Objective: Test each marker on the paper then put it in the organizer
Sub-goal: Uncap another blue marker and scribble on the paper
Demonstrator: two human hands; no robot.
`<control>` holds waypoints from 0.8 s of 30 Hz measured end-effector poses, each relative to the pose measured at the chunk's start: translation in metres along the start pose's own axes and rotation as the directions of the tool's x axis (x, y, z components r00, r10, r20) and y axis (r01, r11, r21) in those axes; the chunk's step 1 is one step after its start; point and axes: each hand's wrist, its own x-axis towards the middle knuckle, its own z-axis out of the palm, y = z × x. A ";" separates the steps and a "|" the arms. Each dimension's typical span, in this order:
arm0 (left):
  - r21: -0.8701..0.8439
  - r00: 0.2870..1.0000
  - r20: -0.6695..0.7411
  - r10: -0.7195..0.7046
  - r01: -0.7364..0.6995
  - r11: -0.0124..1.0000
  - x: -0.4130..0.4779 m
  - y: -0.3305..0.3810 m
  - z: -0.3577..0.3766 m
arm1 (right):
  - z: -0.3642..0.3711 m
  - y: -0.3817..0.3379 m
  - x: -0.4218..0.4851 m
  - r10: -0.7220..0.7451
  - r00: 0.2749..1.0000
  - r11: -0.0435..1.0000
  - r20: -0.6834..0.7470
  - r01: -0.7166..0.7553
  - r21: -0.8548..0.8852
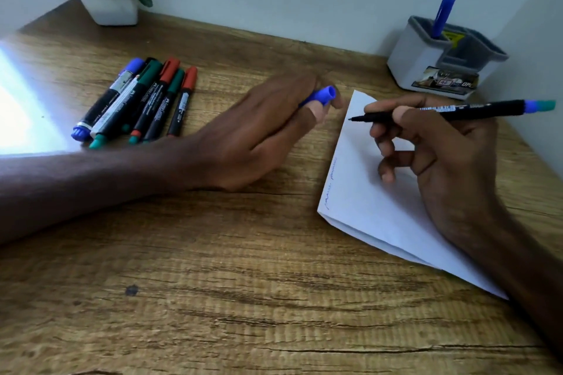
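"Head view: which step was in hand?"

"Testing. The right grip (441,155) pinched an uncapped black-barrelled marker (451,109), tip poised at the paper's (365,207) far-left corner; I couldn't tell whether it touched. The left grip (268,128) was curled round a blue cap (323,95), resting on the counter (243,283) just beside that corner."

"And next?"

"I'd judge a stroke, recapping, then a carry to the organizer (420,64) at two o'clock."

"Counts?"

"One blue marker (441,17) stood in the organizer. At ten o'clock lay a bunch of markers (143,100): one blue cap, two green, two red, perhaps a sixth hidden. One paper, one faint scribble (332,179)."
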 end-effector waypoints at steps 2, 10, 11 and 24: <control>0.004 0.999 -0.043 0.026 -0.025 1.000 0.005 0.000 0.000 | -0.003 -0.003 0.001 -0.020 1.000 1.000 0.006 0.020 0.010; 0.104 0.998 -0.052 0.035 -0.030 0.994 0.008 -0.002 0.002 | -0.008 -0.009 0.000 -0.143 0.988 0.989 0.054 0.144 -0.016; 0.113 0.998 -0.049 0.044 -0.038 0.993 0.008 -0.003 0.002 | -0.008 -0.009 0.000 -0.150 0.986 0.988 0.066 0.152 -0.015; 0.110 0.997 -0.065 0.044 -0.037 0.993 0.008 0.001 0.002 | -0.010 -0.007 0.001 -0.188 0.980 0.981 0.059 0.191 -0.039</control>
